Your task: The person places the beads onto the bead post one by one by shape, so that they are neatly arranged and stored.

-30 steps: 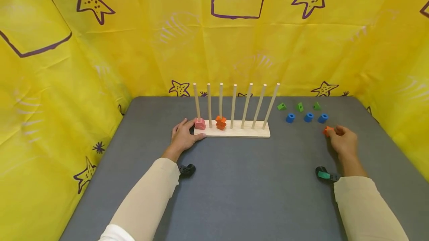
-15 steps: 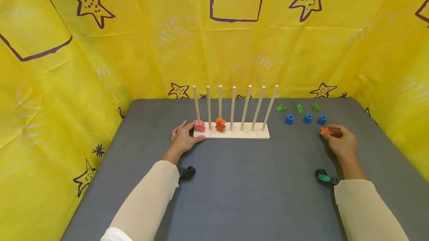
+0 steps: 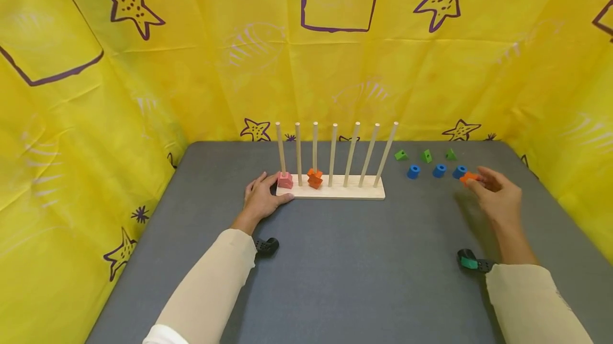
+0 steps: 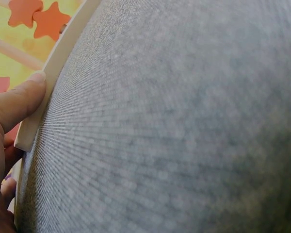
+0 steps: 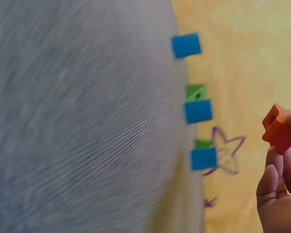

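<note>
A wooden base [image 3: 354, 189] with several upright pegs stands at mid-table. My left hand [image 3: 261, 198] grips its left end, with the thumb [image 4: 26, 94] on the front edge in the left wrist view. Pink pieces [image 3: 284, 179] sit on the leftmost peg, and orange stars [image 3: 314, 178] on the third from the left. My right hand [image 3: 500, 198] pinches an orange star [image 3: 470, 178] above the table at the right. In the right wrist view that star [image 5: 280, 130] shows its hole, held between thumb and fingers.
Three blue cylinders [image 3: 439, 170] stand in a row right of the base, the rightmost close to my right hand. Behind them lie three green triangular pieces [image 3: 427, 156]. A yellow patterned cloth [image 3: 316, 78] hangs behind and beside the grey table [image 3: 354, 259].
My right hand has lifted the orange star off the table and moved slightly right. The left hand and the base have stayed in place.
</note>
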`<state>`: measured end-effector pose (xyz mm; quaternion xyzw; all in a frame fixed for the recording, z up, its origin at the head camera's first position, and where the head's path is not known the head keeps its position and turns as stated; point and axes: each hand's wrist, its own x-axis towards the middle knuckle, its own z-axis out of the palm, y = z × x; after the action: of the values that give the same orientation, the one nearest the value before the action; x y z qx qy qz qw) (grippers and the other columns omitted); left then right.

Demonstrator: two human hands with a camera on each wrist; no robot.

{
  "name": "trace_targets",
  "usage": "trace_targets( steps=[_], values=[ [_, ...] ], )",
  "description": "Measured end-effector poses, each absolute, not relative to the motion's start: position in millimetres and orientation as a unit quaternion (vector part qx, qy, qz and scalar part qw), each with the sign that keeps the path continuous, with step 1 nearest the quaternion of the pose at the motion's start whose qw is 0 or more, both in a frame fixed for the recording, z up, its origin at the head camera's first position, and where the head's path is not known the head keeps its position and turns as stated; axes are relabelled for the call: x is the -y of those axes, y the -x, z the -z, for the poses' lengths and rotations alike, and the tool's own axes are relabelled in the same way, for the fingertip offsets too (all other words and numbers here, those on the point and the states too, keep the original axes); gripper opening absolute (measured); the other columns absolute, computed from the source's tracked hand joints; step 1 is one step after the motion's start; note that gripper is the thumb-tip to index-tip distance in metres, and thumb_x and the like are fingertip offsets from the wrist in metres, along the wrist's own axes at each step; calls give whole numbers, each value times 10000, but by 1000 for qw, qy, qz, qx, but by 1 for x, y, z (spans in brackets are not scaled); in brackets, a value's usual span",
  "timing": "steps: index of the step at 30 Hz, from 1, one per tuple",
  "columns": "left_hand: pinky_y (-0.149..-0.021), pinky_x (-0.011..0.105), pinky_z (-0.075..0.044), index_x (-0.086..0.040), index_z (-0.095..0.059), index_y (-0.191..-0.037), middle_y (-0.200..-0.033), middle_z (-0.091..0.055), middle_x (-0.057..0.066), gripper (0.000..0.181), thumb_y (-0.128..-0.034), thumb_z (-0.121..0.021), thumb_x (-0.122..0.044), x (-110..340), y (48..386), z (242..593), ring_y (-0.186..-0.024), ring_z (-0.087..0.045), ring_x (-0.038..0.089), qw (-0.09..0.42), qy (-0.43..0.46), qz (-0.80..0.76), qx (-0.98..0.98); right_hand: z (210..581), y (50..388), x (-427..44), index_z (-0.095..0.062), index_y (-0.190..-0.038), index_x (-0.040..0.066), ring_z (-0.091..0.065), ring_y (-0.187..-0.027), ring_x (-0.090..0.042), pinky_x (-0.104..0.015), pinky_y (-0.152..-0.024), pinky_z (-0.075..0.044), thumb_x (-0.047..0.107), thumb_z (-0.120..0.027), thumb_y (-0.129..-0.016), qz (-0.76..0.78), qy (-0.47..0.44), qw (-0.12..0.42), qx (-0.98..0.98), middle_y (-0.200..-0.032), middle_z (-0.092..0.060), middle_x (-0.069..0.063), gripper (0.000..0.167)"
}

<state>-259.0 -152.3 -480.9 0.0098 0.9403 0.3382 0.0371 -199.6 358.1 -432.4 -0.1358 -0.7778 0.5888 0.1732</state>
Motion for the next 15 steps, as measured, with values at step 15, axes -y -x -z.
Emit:
trace_targets(
  steps=[15],
  values=[
    [-1092, 588, -37, -169, -364, -1509, -1514, -334, 160, 853, -813, -744, -484, 153, 260, 480, -1414, -111, 378, 35, -18, -331, -943, 376, 182, -315, -602, -1333, 109, -630, -821, 24, -122, -635, -475, 226, -722, -878, -513, 71, 204, 831, -959, -645, 184, 486]
  ],
)
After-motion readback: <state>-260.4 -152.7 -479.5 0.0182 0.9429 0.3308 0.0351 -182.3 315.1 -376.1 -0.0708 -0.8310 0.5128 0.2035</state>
